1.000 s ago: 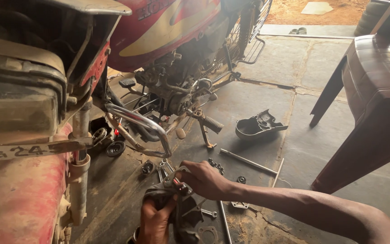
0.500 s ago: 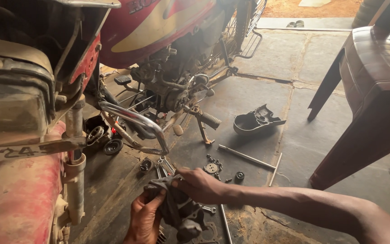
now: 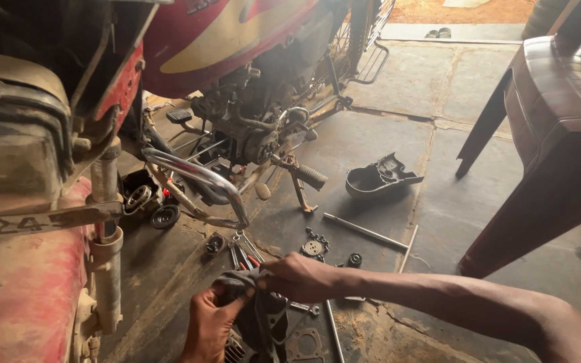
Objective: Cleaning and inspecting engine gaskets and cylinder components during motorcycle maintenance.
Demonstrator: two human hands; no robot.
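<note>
Two hands, our left hand (image 3: 211, 321) and right hand (image 3: 304, 277), grip the dirty grey metal engine part (image 3: 263, 329) standing upright between them.

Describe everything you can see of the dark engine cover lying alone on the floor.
The engine cover is a dark, grimy, metal-looking shell, rounded at its left end, lying hollow side up on the concrete floor. Ribs and fittings show inside. It sits right of the motorcycle's kickstand, above a long metal rod. Neither hand touches it.
</note>
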